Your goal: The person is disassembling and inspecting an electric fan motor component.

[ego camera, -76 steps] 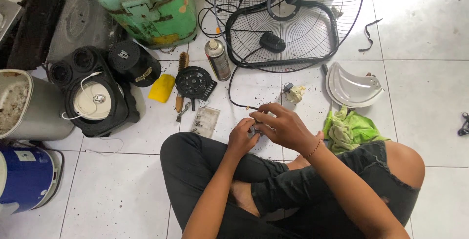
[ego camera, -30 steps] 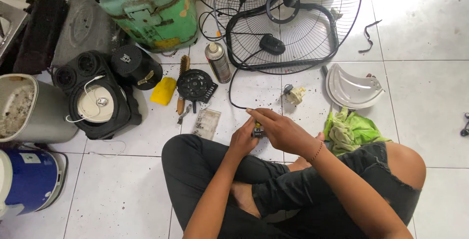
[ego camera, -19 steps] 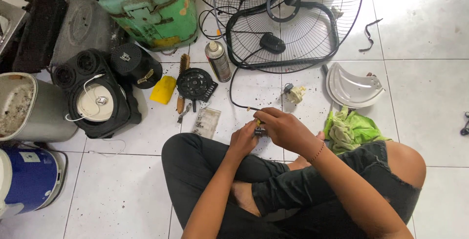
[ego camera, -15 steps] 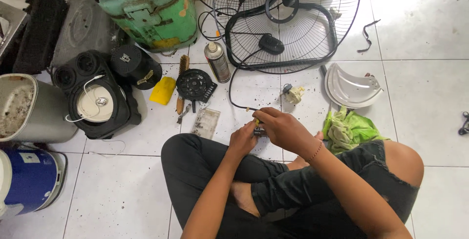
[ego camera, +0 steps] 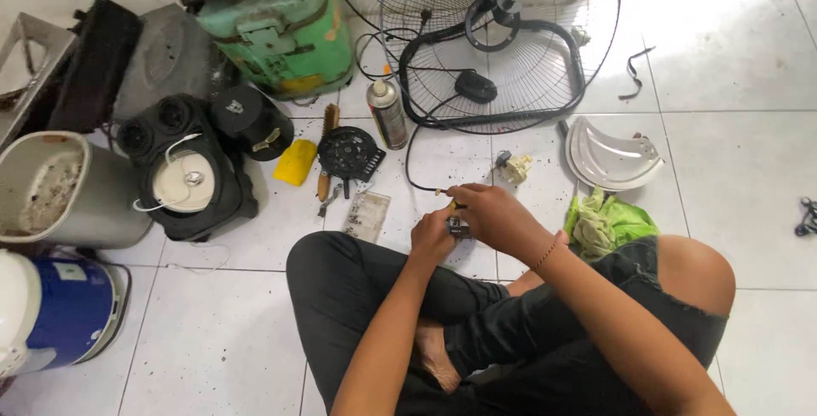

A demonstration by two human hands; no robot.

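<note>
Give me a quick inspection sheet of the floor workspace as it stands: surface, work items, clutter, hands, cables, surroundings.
Surface: white tiled floor, dark specks.
Job's things: small dark part between both hands.
Clutter: spray can, yellow block, round black grille piece, green rag.
Grippers: left hand and right hand pinch the part.
Cables: black cable runs to the hands.
Surroundings: wire fan guard, green metal casing.

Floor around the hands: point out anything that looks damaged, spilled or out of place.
Dark crumbs are scattered over the white tile floor. The wire fan guard lies flat, detached. A crumpled green cloth lies by the knee. Both hands pinch a small dark part.
</note>
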